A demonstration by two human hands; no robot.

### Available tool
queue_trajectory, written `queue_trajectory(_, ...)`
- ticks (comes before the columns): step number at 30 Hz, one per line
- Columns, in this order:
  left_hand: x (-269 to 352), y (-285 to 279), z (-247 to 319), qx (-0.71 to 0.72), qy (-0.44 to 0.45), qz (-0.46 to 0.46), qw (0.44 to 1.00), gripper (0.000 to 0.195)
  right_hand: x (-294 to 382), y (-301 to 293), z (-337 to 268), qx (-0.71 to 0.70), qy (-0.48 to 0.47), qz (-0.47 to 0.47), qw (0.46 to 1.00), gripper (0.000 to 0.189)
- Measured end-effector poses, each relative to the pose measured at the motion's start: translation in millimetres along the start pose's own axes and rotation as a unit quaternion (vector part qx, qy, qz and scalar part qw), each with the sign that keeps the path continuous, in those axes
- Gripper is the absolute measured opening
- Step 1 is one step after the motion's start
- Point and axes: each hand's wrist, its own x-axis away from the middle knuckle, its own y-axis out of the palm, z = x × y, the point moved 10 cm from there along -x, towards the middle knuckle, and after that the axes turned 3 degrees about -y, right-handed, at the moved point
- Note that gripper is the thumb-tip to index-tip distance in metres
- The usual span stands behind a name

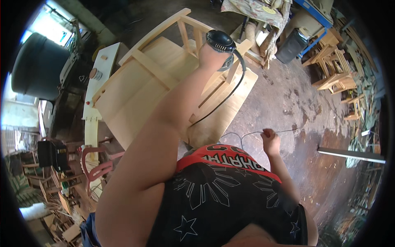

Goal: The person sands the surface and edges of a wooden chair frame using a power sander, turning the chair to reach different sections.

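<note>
My left hand (212,58) is wrapped around a black power sander (220,41), held over the upper right part of a pale, unpainted wooden furniture frame (154,69). The frame has wide flat panels, rails and short slats. I cannot tell whether the sander touches the wood. A black cord (236,88) curves down from the tool across the frame. Off to the right and lower down, my right hand (271,143) has its fingers closed on a thin grey cable (285,131) above the concrete floor. Part of that cable is hidden behind my torso.
A white board (100,69) bearing a small jar (95,74) stands left of the frame. A red plastic chair (95,163) is at lower left. A black speaker-like box (291,46) and wooden chairs (334,71) stand at upper right. A pale beam (348,155) juts in at right.
</note>
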Motion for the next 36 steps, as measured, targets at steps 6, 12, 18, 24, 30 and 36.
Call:
queue_trajectory(6,71,-58,3,0.035,0.028,0.028,0.999,0.048,-65,-25,-167,-0.073,-0.136,0.033,0.987,0.032)
queue_trajectory(12,113,-100,-7,-0.009,-0.007,0.052,0.999,0.048,-61,-30,-370,-0.129,-0.38,-0.044,0.915,0.032)
queue_trajectory(18,142,-136,-42,0.059,0.0,0.05,0.997,0.042,-1,72,-472,0.186,-0.479,-0.12,0.849,0.051)
queue_trajectory(24,149,-168,-48,-0.156,-0.047,-0.029,0.986,0.059,6,95,-480,0.266,-0.402,-0.135,0.866,0.057)
queue_trajectory(30,225,-266,-54,-0.297,0.102,-0.059,0.948,0.06,3,84,-471,0.302,-0.374,-0.062,0.875,0.052)
queue_trajectory(36,361,-438,-151,-0.211,0.077,0.025,0.974,0.043,0,97,-465,0.299,-0.334,-0.028,0.894,0.057)
